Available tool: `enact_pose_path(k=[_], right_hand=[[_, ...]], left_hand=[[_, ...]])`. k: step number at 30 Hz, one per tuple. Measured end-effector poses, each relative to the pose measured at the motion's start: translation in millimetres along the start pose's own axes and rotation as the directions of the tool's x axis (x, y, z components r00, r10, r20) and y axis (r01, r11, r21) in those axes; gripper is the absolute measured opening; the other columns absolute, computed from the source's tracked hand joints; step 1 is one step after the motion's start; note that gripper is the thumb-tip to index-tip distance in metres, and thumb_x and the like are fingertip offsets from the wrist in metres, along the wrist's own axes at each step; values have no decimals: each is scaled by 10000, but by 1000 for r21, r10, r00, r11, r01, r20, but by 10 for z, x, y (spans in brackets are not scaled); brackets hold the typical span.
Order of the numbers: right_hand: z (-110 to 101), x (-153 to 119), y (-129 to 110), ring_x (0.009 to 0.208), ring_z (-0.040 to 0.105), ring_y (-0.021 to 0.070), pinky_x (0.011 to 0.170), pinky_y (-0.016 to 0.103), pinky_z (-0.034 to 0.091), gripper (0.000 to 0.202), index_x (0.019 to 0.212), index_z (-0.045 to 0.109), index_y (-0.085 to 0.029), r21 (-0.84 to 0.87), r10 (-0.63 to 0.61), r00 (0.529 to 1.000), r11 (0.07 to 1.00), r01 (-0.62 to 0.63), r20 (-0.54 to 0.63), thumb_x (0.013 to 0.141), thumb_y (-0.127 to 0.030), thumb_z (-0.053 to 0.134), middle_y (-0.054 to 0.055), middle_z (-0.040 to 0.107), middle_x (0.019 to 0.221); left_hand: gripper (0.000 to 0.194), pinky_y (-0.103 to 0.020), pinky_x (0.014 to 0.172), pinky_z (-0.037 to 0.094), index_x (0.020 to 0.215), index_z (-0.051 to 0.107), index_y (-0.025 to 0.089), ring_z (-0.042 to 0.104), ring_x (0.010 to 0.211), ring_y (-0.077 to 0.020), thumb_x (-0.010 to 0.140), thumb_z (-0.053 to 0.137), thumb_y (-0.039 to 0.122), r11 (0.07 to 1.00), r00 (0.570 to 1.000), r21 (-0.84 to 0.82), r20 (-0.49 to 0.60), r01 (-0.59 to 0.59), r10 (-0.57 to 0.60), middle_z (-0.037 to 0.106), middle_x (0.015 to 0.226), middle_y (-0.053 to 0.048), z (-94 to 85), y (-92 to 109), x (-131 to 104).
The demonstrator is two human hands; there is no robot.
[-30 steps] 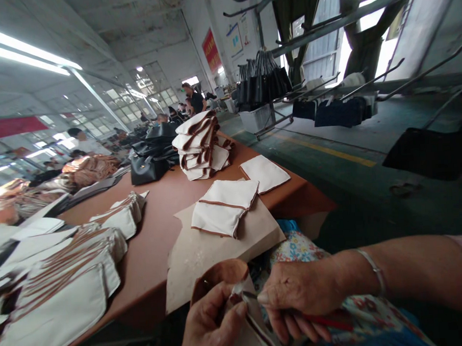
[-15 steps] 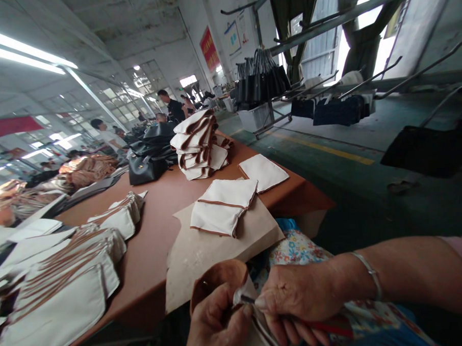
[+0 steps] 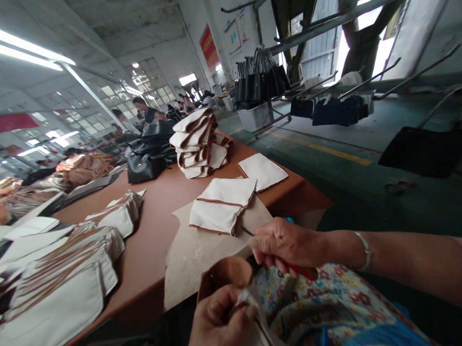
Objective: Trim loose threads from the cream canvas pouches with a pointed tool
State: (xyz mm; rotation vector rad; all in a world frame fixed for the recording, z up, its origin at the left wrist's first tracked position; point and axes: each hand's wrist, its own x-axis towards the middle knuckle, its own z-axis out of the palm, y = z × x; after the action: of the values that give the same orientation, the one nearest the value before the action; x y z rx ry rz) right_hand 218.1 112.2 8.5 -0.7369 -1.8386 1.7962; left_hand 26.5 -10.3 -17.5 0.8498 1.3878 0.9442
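Note:
My left hand (image 3: 222, 321) pinches the edge of a white cloth piece (image 3: 267, 337) with a brown band (image 3: 229, 272) curving up behind the fingers, near the bottom of the view. Up and to the right, my right hand (image 3: 282, 244) is closed around a red-handled tool (image 3: 306, 272). The tool's thin dark tip points left, over brown paper (image 3: 189, 266), close to a folded white piece with brown trim (image 3: 220, 204). The tool and the held cloth are apart.
On the brown table (image 3: 152, 217) are rows of white pieces (image 3: 67, 287) at left, a white stack (image 3: 197, 144), a flat white piece (image 3: 263, 170) and black bags (image 3: 144, 166). Racks with hanging bags (image 3: 260, 85) stand at right. People are in the background.
My right hand has moved up and away from my left hand with the tool, whose tip has left the cloth. My left hand still holds the cloth, almost in the same place.

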Motion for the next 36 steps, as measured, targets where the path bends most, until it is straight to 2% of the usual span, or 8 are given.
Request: enact_pose_path(k=[2,5,8,10,16,20,29,36], right_hand=[[31,-44,29,547,507,87,489,192,396,282,787,594,-129,-289,-283,959,919,267,-12,866,-399,609,-8,556,662],[135,-96,78,689,542,130,612,237,439,128,826,604,-115,-570,-660,739,560,601,131,889,-193,525,51,585,760],[205,-100,78,719,546,151,600,250,442,167,910,604,-78,-657,-750,555,220,722,359,903,-132,446,78,580,782],[226,-84,58,664,520,151,536,257,415,195,919,606,-74,-704,-726,520,71,707,449,927,-148,426,63,558,743],[280,-70,4,604,511,176,471,308,363,221,775,611,-104,-724,-656,466,-184,664,594,908,-108,436,60,534,678],[312,-73,-6,603,499,179,466,316,350,226,751,612,-117,-710,-619,458,-244,660,638,886,-90,433,65,533,665],[324,81,197,641,495,181,466,289,331,150,782,577,-106,-750,-624,558,-71,657,548,879,-180,491,56,521,682],[361,99,283,705,505,219,501,320,354,130,792,579,-126,-766,-538,650,11,643,538,833,-238,529,68,539,728]], left_hand=[[315,-179,429,278,637,651,160,401,462,-75,593,840,408,999,1000,-42,-21,10,-11,544,537,33,-53,48,13],[323,-174,414,257,632,656,158,365,436,-61,579,852,410,999,1000,-49,-21,21,-22,513,511,51,-71,120,18],[359,-171,439,249,614,644,142,350,465,-58,568,862,423,1000,998,-4,-68,1,-1,504,514,48,-48,132,36],[416,-177,473,271,589,628,129,367,504,-67,547,868,466,998,997,47,-75,-31,35,511,530,36,-39,114,60],[473,-189,476,263,584,594,133,340,540,-83,591,817,550,981,995,174,-39,-85,94,474,555,27,-29,70,90],[410,-191,467,293,612,597,152,368,560,-103,634,798,508,978,997,194,-20,-76,81,493,584,18,8,93,52],[393,-202,480,271,629,607,142,356,577,-111,693,714,515,922,988,356,16,-151,156,469,602,14,-60,23,79],[372,-204,453,276,614,619,152,383,512,-97,656,780,484,977,995,190,8,-95,95,517,564,15,-26,24,92]])
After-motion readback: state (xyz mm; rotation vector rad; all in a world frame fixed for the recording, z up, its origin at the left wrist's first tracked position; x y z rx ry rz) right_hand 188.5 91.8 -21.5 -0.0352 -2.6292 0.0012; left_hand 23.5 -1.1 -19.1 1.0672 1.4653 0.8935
